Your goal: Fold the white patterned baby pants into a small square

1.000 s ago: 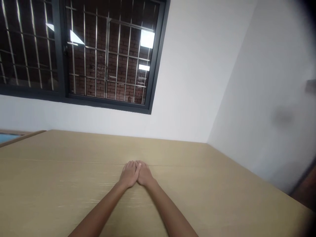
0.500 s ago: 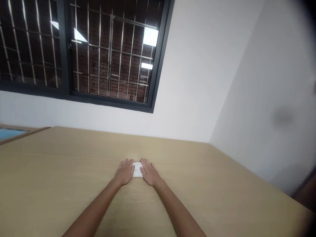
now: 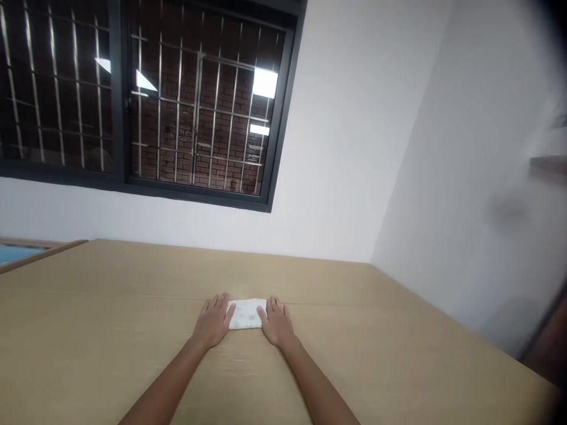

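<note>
A small white folded cloth point(image 3: 246, 313) with a faint pattern lies flat on the light wooden table point(image 3: 110, 330). My left hand point(image 3: 213, 321) rests palm down on the table, its fingers touching the cloth's left edge. Palm down at the cloth's right edge lies my right hand point(image 3: 277, 321). Both hands are flat with fingers spread and grip nothing. The cloth shows between them.
White walls meet in a corner behind the table at the right. A dark-framed barred window point(image 3: 146, 100) sits above the table's far edge. A second table edge with a blue surface point(image 3: 18, 252) shows at far left.
My hands were pressed together over the cloth one second ago. They have slid apart, left hand leftward and right hand rightward, uncovering the white cloth between them.
</note>
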The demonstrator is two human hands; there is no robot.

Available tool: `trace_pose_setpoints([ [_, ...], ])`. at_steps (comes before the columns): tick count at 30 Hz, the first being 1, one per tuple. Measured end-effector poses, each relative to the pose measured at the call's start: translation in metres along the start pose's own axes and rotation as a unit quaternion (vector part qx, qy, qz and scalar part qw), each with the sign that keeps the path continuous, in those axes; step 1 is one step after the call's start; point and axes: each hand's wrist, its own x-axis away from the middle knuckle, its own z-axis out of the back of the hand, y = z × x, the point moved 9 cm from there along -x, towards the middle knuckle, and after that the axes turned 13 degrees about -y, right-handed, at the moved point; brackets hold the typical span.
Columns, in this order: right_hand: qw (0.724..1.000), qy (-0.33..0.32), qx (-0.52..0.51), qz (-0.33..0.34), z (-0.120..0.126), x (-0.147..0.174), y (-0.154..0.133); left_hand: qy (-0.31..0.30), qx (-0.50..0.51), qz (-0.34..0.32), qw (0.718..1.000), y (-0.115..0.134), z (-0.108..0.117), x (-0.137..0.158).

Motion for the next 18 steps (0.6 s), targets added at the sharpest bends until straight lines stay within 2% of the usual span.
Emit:
trace_pose_setpoints([
  [3, 0.998, 0.052, -0.037, 0.007, 0.009, 0.001, -0.002, 0.043, 0.001, -0.027, 0.999, 0.016, 0.008, 0.003],
  [5, 0.995, 0.065, -0.049, 0.062, 0.011, 0.005, -0.014, 0.053, 0.0, -0.063, 0.997, 0.03, 0.008, 0.005],
  [7, 0.99, 0.056, -0.038, 0.127, 0.009, 0.012, -0.032, 0.036, -0.004, -0.097, 0.995, 0.042, 0.001, 0.006],
  [9, 0.987, 0.047, -0.023, 0.155, 0.006, 0.02, -0.043, 0.011, 0.001, -0.118, 0.993, 0.049, -0.005, 0.008],
  [14, 0.987, 0.051, -0.027, 0.151, 0.007, 0.04, -0.052, -0.025, 0.043, -0.153, 0.987, 0.056, -0.005, 0.022],
  [18, 0.988, 0.032, -0.02, 0.151, 0.014, 0.076, -0.067, -0.075, 0.069, -0.157, 0.982, 0.067, 0.005, 0.054],
])
